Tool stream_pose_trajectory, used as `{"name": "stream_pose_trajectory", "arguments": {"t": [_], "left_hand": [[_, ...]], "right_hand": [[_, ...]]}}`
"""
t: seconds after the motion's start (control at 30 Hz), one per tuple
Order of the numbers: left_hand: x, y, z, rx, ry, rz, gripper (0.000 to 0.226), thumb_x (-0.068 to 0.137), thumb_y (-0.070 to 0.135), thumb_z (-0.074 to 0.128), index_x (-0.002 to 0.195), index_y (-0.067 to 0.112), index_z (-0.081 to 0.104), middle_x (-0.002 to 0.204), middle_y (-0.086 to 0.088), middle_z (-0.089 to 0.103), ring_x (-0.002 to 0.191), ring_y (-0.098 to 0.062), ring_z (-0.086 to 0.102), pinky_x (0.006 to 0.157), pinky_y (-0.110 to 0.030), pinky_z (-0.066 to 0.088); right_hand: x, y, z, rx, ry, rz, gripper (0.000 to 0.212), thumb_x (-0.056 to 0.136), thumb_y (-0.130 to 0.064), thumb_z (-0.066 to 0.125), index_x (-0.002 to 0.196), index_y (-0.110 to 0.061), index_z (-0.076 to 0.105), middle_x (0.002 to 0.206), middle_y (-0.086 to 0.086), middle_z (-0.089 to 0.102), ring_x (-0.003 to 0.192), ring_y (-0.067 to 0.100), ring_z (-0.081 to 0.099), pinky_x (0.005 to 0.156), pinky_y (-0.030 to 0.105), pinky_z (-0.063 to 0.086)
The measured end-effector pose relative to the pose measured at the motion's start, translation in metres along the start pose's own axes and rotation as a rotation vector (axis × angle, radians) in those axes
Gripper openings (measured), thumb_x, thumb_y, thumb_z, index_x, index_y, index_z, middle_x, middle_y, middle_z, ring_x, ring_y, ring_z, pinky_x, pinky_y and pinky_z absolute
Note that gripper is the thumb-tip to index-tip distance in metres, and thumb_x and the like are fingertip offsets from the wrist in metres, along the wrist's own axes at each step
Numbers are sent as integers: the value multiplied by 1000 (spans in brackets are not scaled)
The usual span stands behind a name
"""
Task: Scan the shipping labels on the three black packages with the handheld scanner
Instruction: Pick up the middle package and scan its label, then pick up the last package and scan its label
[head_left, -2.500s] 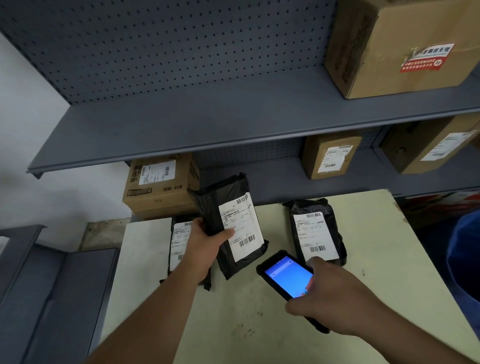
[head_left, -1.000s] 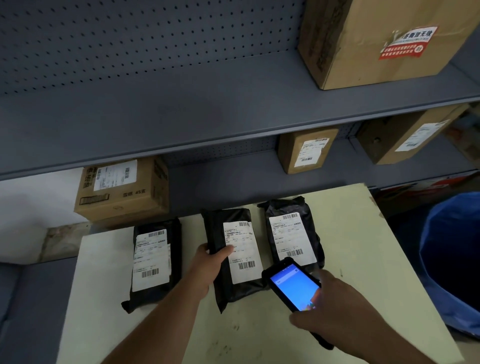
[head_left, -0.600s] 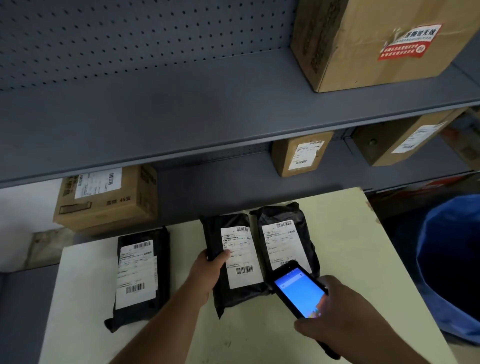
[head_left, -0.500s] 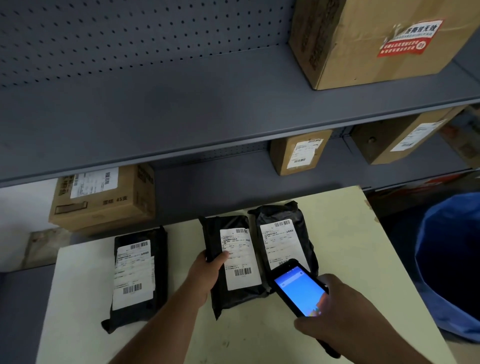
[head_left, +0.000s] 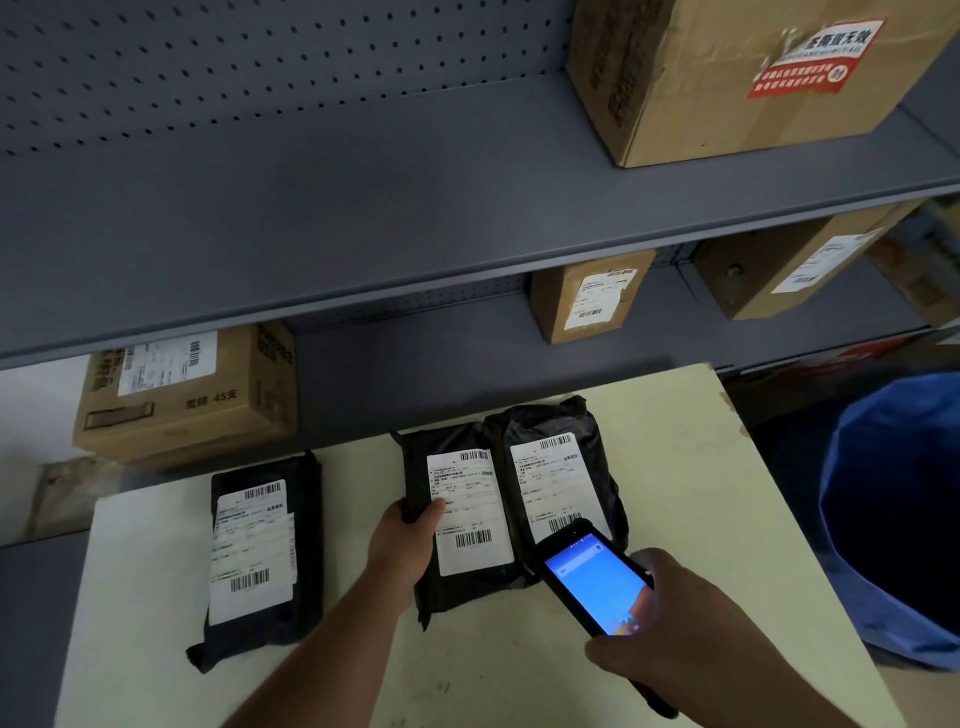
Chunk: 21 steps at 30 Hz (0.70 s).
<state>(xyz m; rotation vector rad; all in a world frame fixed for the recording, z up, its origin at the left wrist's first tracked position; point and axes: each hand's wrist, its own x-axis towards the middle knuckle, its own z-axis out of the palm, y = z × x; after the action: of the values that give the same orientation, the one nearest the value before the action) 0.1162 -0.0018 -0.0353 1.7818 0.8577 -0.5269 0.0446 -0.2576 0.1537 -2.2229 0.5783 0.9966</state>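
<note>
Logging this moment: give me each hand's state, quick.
Left hand: gripping the middle package.
Right hand: holding the scanner.

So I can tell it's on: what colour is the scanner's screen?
Bright blue, on the scanner in the head view.

Dim, cool light throughout; the scanner screen (head_left: 600, 584) glows bright blue at lower centre. Deep shadow lies under the grey shelf (head_left: 363, 208) at mid frame. Wide-angle bending curves the shelf edges; label print is soft, corners slightly blurred
</note>
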Motion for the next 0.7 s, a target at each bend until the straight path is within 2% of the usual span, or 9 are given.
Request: {"name": "stream_pose_trajectory", "arguments": {"t": [0.1,0.23,0.3,0.33,0.4,0.47,0.6,0.7], "left_hand": [[-2,1,3,-3,12,2,33,95,43,67,120,22,68,101,2,76,89,-19,72,68,-31,55],[-7,2,-2,23,36,53,30,96,42,64,120,23,69,104,2,75,89,-16,69,73,-32,56],[-9,5,-11,92,46,106,29,97,43,62,116,23,69,111,1,76,93,-17,69,81,-37,59],[-10,6,-17,112,55,120,30,97,43,62,119,23,68,119,2,74,100,-19,69,88,-38,58],[-15,7,-34,88,82,114,42,98,38,64,137,23,60,131,2,66,112,-18,62,95,-33,49],[-17,2,-57,46,129,129,44,98,30,66,141,22,58,129,4,62,110,-14,56,95,-29,43],[-21,-15,-108,-22,300,205,24,99,18,61,120,27,65,109,10,65,99,-12,64,88,-26,50],[-18,-30,-146,-25,430,206,15,100,22,62,114,27,64,106,7,65,100,-20,65,89,-34,52]], "right_hand": [[-1,0,1,-29,13,-18,76,63,-48,80,131,-37,47,95,-8,72,71,5,70,71,27,59],[-1,-7,7,-78,9,-45,65,69,-46,80,120,-40,40,95,-10,72,83,1,70,77,23,57],[-3,-14,12,-97,-1,-62,63,70,-46,82,118,-40,42,95,-11,72,85,1,70,79,23,58],[-3,-18,15,-102,-3,-69,62,70,-46,83,117,-39,45,96,-11,71,84,2,70,79,24,58],[-4,-26,24,-113,-13,-87,59,71,-46,84,116,-37,48,96,-12,70,84,2,69,75,24,56],[-5,-37,34,-133,-17,-117,58,71,-46,85,116,-36,49,97,-11,70,84,1,68,73,23,54],[-7,-60,57,-186,-51,-173,71,69,-49,84,125,-38,42,101,-12,66,87,2,67,75,25,55],[-8,-74,74,-212,-73,-184,62,66,-49,83,115,-36,47,100,-11,68,87,5,69,85,31,61]]}}
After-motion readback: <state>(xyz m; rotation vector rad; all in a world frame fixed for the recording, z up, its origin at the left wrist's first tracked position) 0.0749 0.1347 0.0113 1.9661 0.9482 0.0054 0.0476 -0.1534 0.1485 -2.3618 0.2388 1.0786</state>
